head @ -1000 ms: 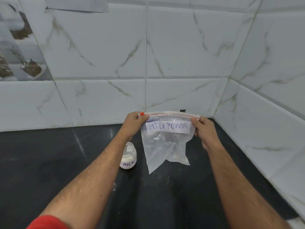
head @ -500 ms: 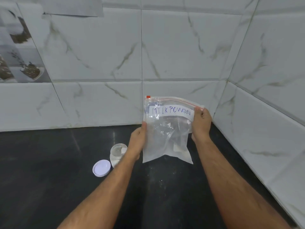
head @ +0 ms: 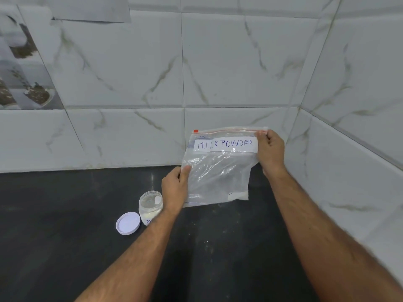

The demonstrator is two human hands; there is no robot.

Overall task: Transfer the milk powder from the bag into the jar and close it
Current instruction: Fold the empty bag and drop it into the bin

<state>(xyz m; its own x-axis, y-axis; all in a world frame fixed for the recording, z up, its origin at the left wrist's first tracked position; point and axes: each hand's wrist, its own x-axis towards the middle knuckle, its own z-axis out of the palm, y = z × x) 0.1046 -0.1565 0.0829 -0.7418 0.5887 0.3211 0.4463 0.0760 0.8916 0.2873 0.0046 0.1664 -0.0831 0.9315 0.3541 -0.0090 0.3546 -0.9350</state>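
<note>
A clear zip bag (head: 218,171) labelled "MILK POWDER" hangs upright over the black counter, looking nearly empty. My right hand (head: 270,151) pinches its top right corner at the red zip strip. My left hand (head: 175,186) grips the bag's lower left edge. Left of the bag stands a small clear jar (head: 150,205), open-topped, with white powder inside and a label partly hidden by my left forearm. Its white lid (head: 128,223) lies flat on the counter just left of the jar.
The black counter (head: 54,236) runs into a corner of white marble-look wall tiles behind (head: 130,73) and to the right (head: 349,160). A few white powder specks lie on the counter below the bag.
My left hand slid from the bag's top left corner down to its lower left edge. The bag has risen and flattened out. The lid came into view beside the jar.
</note>
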